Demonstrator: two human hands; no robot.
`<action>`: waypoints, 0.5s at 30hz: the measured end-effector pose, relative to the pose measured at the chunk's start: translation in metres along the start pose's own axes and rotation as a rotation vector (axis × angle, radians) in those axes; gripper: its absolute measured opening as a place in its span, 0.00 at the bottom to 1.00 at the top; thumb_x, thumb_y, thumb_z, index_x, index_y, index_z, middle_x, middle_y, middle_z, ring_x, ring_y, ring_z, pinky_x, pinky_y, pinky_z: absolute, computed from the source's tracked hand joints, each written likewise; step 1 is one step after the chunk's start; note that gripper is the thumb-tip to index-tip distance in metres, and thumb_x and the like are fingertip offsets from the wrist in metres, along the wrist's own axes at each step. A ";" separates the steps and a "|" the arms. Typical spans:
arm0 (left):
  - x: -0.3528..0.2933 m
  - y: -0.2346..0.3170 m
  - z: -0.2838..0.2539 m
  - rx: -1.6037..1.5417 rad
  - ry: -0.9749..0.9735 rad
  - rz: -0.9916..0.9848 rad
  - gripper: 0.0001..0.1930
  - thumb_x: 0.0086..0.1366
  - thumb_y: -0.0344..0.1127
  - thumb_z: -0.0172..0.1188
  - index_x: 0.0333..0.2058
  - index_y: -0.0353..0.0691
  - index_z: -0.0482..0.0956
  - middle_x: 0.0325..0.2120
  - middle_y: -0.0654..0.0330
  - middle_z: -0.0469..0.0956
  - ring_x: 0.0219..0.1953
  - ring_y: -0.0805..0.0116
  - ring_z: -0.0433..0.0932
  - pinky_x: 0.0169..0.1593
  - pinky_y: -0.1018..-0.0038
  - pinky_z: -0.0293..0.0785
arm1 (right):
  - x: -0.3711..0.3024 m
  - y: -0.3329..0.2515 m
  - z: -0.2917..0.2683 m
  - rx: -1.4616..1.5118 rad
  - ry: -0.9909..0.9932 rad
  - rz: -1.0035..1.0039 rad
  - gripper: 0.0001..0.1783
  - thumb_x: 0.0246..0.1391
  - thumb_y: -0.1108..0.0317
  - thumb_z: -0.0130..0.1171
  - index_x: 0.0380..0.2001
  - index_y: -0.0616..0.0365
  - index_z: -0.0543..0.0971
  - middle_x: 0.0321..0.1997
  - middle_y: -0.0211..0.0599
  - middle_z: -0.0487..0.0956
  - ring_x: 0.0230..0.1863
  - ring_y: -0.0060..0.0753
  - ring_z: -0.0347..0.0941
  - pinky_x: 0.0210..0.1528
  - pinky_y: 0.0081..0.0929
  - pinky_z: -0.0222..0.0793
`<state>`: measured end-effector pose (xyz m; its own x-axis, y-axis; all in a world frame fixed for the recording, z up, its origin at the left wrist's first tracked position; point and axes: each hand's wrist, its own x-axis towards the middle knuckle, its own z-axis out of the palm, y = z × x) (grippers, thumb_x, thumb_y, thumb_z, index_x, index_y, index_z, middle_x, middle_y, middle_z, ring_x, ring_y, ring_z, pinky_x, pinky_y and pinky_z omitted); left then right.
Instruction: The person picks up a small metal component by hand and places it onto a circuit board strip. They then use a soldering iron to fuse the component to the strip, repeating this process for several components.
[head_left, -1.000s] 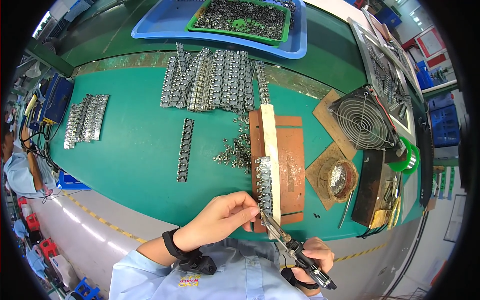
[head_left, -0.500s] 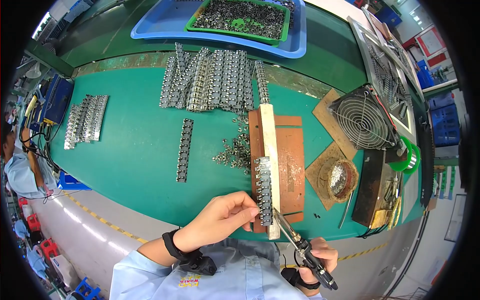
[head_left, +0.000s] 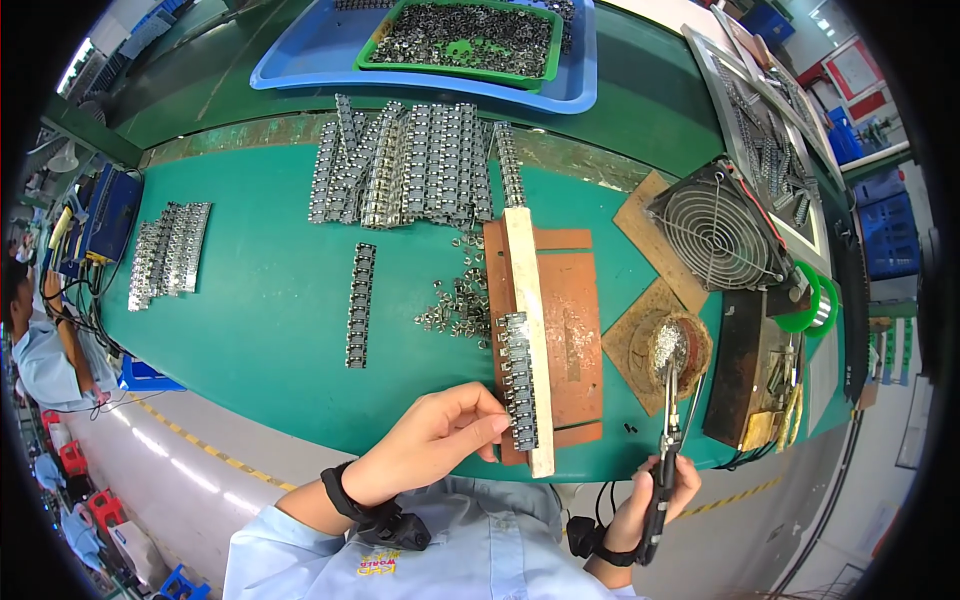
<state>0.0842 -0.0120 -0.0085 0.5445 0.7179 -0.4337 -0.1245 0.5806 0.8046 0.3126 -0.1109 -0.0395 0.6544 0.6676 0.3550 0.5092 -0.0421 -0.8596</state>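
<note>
Now the strip [head_left: 518,380] of small metal parts lies on the near end of a pale bar [head_left: 528,330], which rests along a brown board [head_left: 575,330] on the green bench [head_left: 260,330]. The left hand [head_left: 430,445] has its fingertips pressed against the strip's left edge, fingers curled close; whether it pinches the strip or only steadies it is hard to tell. The right hand [head_left: 655,500], near and to the right, is closed around the dark handle of a soldering iron [head_left: 668,440], whose tip reaches into a nest of metal wool [head_left: 672,345] on a brown pad [head_left: 650,345].

At the far edge a blue tray [head_left: 300,65] holds a green tray [head_left: 553,50] filled with loose dark metal parts; both are cut off by the frame's top. A loose heap [head_left: 455,305] of small parts lies just left of the board. Beyond it, many strips lie in a row [head_left: 415,165], one single strip [head_left: 358,305] lies alone nearer, and another bunch [head_left: 168,250] lies far left. To the right stand a fan [head_left: 715,235] and a green solder spool [head_left: 808,305]. A grey tray [head_left: 770,130] far right holds small parts, too blurred to make out. At the left rim another person [head_left: 40,350] is partly cut off.
</note>
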 end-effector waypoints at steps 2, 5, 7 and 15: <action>0.000 0.001 0.000 0.004 -0.001 -0.001 0.08 0.63 0.33 0.50 0.32 0.33 0.69 0.26 0.64 0.72 0.27 0.79 0.71 0.31 0.82 0.68 | 0.001 -0.009 -0.009 0.154 -0.095 0.016 0.28 0.42 0.50 0.62 0.37 0.57 0.63 0.24 0.31 0.64 0.23 0.22 0.60 0.25 0.18 0.54; -0.001 0.003 0.000 0.011 0.016 -0.025 0.08 0.63 0.33 0.50 0.32 0.33 0.69 0.27 0.64 0.72 0.27 0.79 0.71 0.32 0.82 0.68 | 0.000 -0.010 -0.021 0.297 -0.248 0.000 0.28 0.40 0.53 0.64 0.37 0.58 0.63 0.24 0.32 0.65 0.23 0.23 0.60 0.26 0.20 0.55; -0.002 0.004 0.001 0.011 0.015 -0.030 0.07 0.63 0.32 0.50 0.32 0.32 0.69 0.27 0.64 0.72 0.28 0.78 0.71 0.34 0.81 0.69 | 0.000 -0.008 -0.028 0.426 -0.468 -0.054 0.28 0.38 0.55 0.66 0.35 0.58 0.64 0.24 0.33 0.66 0.24 0.25 0.61 0.27 0.22 0.56; -0.003 0.005 0.001 -0.018 0.020 -0.046 0.06 0.62 0.30 0.50 0.33 0.32 0.70 0.28 0.62 0.72 0.30 0.75 0.73 0.36 0.79 0.71 | 0.010 -0.019 -0.015 0.484 -0.622 -0.190 0.25 0.27 0.67 0.72 0.32 0.59 0.72 0.18 0.36 0.72 0.17 0.32 0.67 0.21 0.26 0.61</action>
<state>0.0827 -0.0114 -0.0026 0.5330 0.6979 -0.4783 -0.1149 0.6198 0.7763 0.3175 -0.1148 -0.0141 0.0775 0.9280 0.3643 0.1890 0.3452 -0.9193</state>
